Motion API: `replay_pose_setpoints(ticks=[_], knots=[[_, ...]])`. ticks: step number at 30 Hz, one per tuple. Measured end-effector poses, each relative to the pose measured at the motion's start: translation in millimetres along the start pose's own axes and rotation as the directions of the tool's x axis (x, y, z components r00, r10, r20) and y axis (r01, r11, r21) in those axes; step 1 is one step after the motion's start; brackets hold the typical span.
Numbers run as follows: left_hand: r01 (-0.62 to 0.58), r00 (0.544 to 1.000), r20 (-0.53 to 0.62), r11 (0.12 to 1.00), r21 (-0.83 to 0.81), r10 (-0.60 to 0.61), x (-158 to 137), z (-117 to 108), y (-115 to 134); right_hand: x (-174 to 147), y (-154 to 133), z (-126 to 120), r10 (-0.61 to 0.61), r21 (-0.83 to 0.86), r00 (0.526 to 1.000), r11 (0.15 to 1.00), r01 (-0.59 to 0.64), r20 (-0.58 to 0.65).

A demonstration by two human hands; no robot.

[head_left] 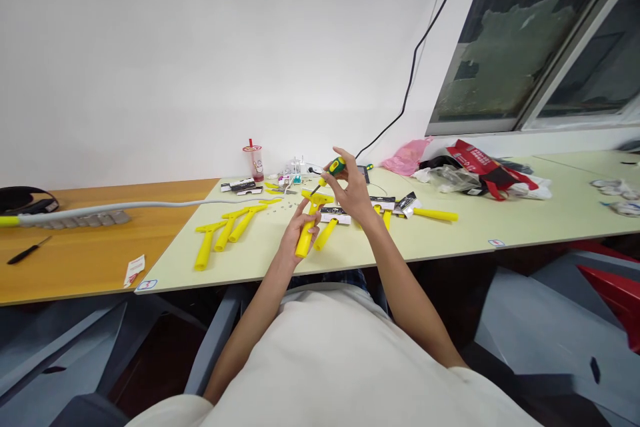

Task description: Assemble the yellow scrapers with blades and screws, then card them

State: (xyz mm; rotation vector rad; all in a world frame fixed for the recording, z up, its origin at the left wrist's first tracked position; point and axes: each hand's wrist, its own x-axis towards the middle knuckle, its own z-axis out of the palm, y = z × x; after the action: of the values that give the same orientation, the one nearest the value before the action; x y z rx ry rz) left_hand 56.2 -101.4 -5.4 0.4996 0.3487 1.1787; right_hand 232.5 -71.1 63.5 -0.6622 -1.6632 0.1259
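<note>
A person's right hand (353,190), thumb and fingertips pinched on a green-and-yellow screwdriver (336,165), angles its slim shaft to the head of a yellow T-shaped handle (303,243), which the left hand (290,238) grips in curled fingers near the front edge of a pale table (175,260). Screw-driving appears in hand; the next move likely calls for a steady grip and an aligned tip. Three smooth, plastic-looking spare handles (203,250) with rounded grips lie toward the left edge.
</note>
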Motion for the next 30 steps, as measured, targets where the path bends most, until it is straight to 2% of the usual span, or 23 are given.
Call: replay_pose_setpoints(ticks=[3,8,14,20,26,30], knots=[[-0.004,1.0,0.019,0.999,0.043,0.003,-2.4,3.4,0.1,1.5,-2.3,-3.3,-0.018,-0.02,0.999,1.0,0.018,-0.03],[-0.018,0.999,0.033,0.997,0.072,0.016,-3.1,3.7,2.3,1.4,-8.5,-6.6,-0.03,0.125,0.995,0.992,0.019,0.09],[-0.005,1.0,0.03,0.999,0.042,0.004,-2.9,3.4,2.2,0.3,-10.2,-3.5,-0.027,0.003,1.0,1.0,0.027,0.0],[-0.013,0.999,0.03,0.999,0.034,0.012,-0.8,-0.1,2.5,-1.3,-10.7,-3.9,-0.024,0.111,0.992,0.994,0.01,0.124],[-0.013,0.999,0.033,0.998,0.059,0.011,1.1,-2.2,2.7,-0.6,-11.6,-1.2,-0.027,0.082,0.999,0.996,0.026,0.019],[-0.008,0.999,0.034,0.997,0.074,0.005,2.7,-3.0,1.8,-0.9,-12.8,0.3,-0.038,0.088,0.995,0.996,0.03,0.09]])
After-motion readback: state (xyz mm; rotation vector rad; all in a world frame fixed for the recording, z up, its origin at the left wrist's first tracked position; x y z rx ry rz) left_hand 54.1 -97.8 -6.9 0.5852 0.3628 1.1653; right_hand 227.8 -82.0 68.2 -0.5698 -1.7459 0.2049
